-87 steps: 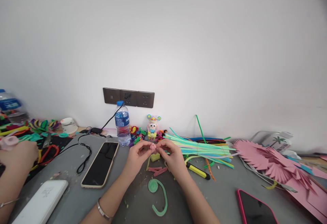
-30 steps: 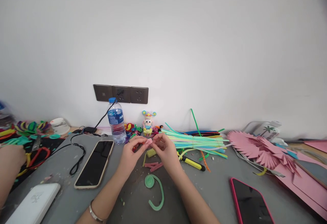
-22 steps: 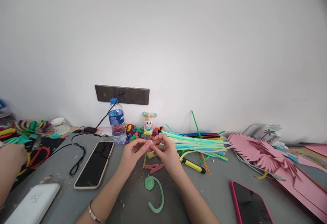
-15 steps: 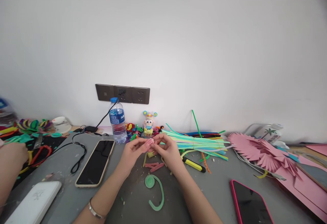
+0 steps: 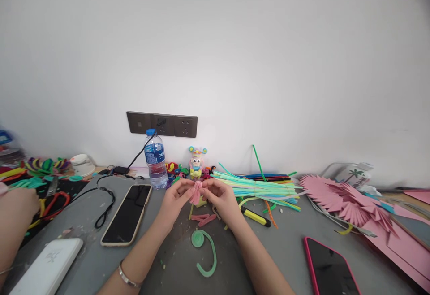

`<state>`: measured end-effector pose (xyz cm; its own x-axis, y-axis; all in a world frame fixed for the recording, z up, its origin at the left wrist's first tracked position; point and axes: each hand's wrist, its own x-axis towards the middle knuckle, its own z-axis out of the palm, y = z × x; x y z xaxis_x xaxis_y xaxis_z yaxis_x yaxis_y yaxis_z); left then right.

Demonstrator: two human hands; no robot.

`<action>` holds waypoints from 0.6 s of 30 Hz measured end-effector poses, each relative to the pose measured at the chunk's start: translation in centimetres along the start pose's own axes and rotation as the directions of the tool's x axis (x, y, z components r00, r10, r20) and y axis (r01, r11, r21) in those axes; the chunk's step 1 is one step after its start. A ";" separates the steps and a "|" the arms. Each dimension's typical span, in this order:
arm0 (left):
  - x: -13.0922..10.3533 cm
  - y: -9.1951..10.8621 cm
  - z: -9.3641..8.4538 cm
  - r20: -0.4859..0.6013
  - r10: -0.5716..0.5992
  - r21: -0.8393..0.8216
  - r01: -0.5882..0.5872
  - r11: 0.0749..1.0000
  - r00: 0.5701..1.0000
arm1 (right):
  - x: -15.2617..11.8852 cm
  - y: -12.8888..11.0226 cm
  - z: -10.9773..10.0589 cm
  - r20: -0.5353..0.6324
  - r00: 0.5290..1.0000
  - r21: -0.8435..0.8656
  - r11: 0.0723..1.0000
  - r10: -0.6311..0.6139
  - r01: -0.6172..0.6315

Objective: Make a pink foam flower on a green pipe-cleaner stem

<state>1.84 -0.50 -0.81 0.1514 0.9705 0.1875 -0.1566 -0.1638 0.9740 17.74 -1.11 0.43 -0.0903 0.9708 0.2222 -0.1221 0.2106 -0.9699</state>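
Note:
Between my two hands is a small pink fuzzy piece (image 5: 196, 192), pinched from both sides. My left hand (image 5: 175, 200) has its fingers closed on the left side of it, and my right hand (image 5: 220, 196) grips its right side. Short pink strips (image 5: 203, 219) lie on the grey table (image 5: 178, 259) just below. Nearer to me is a green strip coiled into a disc (image 5: 198, 238) with a curved tail. Behind my hands a small figure with round ears (image 5: 196, 162) stands upright.
Pipe cleaners (image 5: 258, 186) and a yellow cutter (image 5: 255, 217) lie to the right, with folded pink paper (image 5: 342, 201) beyond. A bottle (image 5: 156, 160), phones (image 5: 126, 216) (image 5: 331, 266) and a white power bank (image 5: 49, 266) are around. Another person's hand (image 5: 22, 205) is at far left.
The pink piece has turned in my fingers and now hangs more upright, with its loops showing between my hands. The other person's hand at the left has shifted slightly.

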 end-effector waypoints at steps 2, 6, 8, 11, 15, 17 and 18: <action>0.0 0.0 0.0 0.006 -0.007 0.005 0.007 1.000 1.000 | 0.0 -0.1 0.0 0.005 1.000 0.000 1.000 0.001 -0.001; -0.1 0.4 0.1 0.026 0.016 0.079 -0.018 0.997 1.000 | -0.1 -0.2 0.0 0.042 0.997 0.009 0.998 0.065 -0.065; -0.1 0.5 0.2 0.031 0.020 0.105 -0.023 0.994 0.999 | -0.2 -0.2 0.1 0.054 0.993 0.021 0.994 0.104 -0.105; -0.2 0.4 0.2 0.046 -0.015 0.057 0.013 0.998 0.999 | -0.3 0.0 0.1 0.054 0.987 0.079 0.984 0.153 -0.157; -0.2 0.0 0.3 0.103 -0.076 -0.093 0.086 0.992 0.992 | -0.4 0.2 0.0 0.055 0.979 0.195 0.960 0.195 -0.202; -0.3 -0.1 0.3 0.116 -0.086 -0.107 0.099 0.989 0.990 | -0.5 0.1 0.0 0.056 0.975 0.257 0.940 0.215 -0.222; -0.3 -0.1 0.3 0.123 -0.091 -0.101 0.104 0.989 0.988 | -0.5 0.0 0.0 0.058 0.973 0.281 0.931 0.226 -0.233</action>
<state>2.13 -0.86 -0.93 0.2838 0.9523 0.1123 -0.2382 -0.0435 0.9703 17.81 -1.59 0.30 -0.1725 0.9850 0.0031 -0.3707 -0.0620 -0.9267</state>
